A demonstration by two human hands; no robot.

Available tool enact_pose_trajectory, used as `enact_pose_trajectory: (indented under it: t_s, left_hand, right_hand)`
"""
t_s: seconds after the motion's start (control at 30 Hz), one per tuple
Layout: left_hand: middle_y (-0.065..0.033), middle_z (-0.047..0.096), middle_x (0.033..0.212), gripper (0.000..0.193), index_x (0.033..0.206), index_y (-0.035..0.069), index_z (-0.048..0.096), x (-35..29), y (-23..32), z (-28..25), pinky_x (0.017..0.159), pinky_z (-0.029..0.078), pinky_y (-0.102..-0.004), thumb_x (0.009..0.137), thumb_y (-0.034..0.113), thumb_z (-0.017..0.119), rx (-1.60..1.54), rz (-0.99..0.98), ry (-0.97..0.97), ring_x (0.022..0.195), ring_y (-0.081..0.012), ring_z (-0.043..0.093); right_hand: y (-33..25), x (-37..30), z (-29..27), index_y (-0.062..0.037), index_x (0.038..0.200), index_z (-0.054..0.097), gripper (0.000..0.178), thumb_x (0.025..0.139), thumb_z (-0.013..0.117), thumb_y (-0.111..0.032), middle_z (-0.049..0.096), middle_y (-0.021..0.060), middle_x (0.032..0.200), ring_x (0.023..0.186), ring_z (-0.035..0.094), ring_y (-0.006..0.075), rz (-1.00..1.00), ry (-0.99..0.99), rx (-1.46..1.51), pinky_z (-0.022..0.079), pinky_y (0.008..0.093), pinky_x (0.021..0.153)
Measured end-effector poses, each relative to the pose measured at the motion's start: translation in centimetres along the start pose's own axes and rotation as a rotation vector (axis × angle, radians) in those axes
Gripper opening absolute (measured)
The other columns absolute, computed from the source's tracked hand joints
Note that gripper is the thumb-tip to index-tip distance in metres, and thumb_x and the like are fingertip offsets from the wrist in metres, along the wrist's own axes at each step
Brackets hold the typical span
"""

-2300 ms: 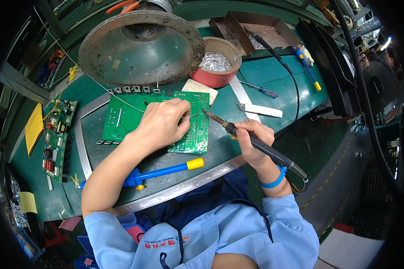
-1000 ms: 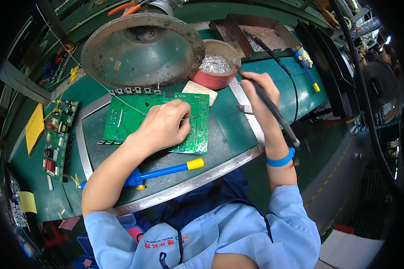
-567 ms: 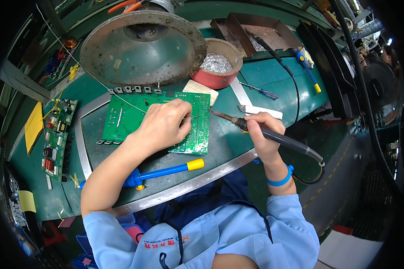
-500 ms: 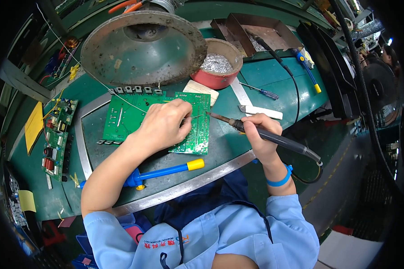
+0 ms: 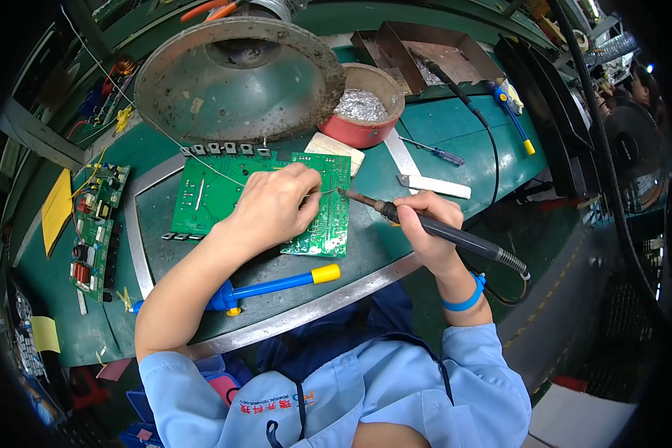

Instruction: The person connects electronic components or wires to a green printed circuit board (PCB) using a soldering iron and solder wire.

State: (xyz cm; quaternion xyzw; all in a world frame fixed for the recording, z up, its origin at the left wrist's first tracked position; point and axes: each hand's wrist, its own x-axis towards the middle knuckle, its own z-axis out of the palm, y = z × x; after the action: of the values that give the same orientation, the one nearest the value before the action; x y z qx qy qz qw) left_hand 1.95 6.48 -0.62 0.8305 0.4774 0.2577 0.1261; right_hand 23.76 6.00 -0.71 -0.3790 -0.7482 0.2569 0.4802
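Note:
A green circuit board (image 5: pixel 209 198) lies on the bench in front of me, with several black components along its far edge. Resting over the board, my left hand (image 5: pixel 278 200) pinches a thin solder wire (image 5: pixel 328 193) that leads in from the upper left. My right hand (image 5: pixel 431 224) grips a soldering iron (image 5: pixel 455 236) like a pen, its tip pointing left. That tip is at the board's right part, close to the wire's end; whether they touch is too small to tell. A blue and yellow desoldering pump (image 5: pixel 276 287) lies nearer me, below the board.
A wide metal extraction hood (image 5: pixel 239 89) hangs over the board's far side. Behind it stand a red pot (image 5: pixel 355 133) of silvery scraps and metal trays (image 5: pixel 444 52). A screwdriver (image 5: pixel 444 156) and a white-handled knife (image 5: pixel 437 186) lie right; another populated board (image 5: pixel 89 239) lies left.
My right hand has brought the soldering iron slightly left, so its tip is farther over the board and nearer the solder wire. My left hand has hardly moved.

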Motion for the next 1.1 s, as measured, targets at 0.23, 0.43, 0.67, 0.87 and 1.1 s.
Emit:
enact_pose_trajectory:
  t_s: [0.23,0.43,0.67,0.87,1.1]
  left_hand:
    - [-0.0126,0.054,0.073,0.007,0.071,0.002,0.050,0.05,0.01,0.00,0.054,0.043,-0.0369,0.066,0.005,0.055,-0.059,-0.009,-0.007,0.064,-0.0300,0.053]
    - [-0.0134,0.053,0.073,0.008,0.071,0.001,0.050,-0.01,0.10,-0.21,0.054,0.043,-0.0371,0.066,0.005,0.054,-0.068,-0.019,-0.014,0.064,-0.0308,0.053]
    - [-0.0132,0.053,0.073,0.008,0.070,0.001,0.050,0.03,0.02,-0.13,0.053,0.042,-0.0374,0.066,0.005,0.054,-0.047,-0.014,-0.021,0.064,-0.0305,0.053]
    - [-0.0120,0.053,0.071,0.008,0.071,0.002,0.050,0.05,0.05,-0.18,0.052,0.042,-0.0368,0.066,0.007,0.055,-0.025,-0.006,-0.018,0.062,-0.0294,0.053]
    - [-0.0111,0.053,0.072,0.008,0.071,0.002,0.051,0.05,-0.03,-0.07,0.052,0.042,-0.0366,0.067,0.007,0.056,-0.011,0.008,-0.008,0.062,-0.0289,0.053]
  right_hand:
    - [-0.12,-0.01,0.00,0.0009,0.069,0.058,0.005,0.066,0.059,-0.002,0.054,0.0065,0.053,0.045,0.051,0.0111,0.006,0.012,0.002,0.038,0.0217,0.041]
    - [-0.10,-0.05,-0.03,0.0013,0.070,0.058,0.005,0.066,0.059,-0.002,0.055,0.0070,0.055,0.046,0.052,0.0111,0.037,0.023,0.051,0.038,0.0215,0.042]
    - [-0.13,0.03,0.03,0.0011,0.070,0.058,0.006,0.066,0.059,-0.002,0.055,0.0070,0.055,0.046,0.052,0.0121,0.020,-0.019,0.004,0.039,0.0219,0.042]
    - [-0.33,-0.11,0.07,0.0008,0.069,0.058,0.005,0.065,0.059,-0.002,0.056,0.0084,0.056,0.047,0.054,0.0136,0.013,-0.013,0.011,0.041,0.0231,0.043]
    - [0.07,-0.35,0.29,0.0012,0.069,0.057,0.006,0.063,0.059,-0.001,0.056,0.0086,0.058,0.047,0.054,0.0154,-0.043,-0.018,0.022,0.041,0.0236,0.044]
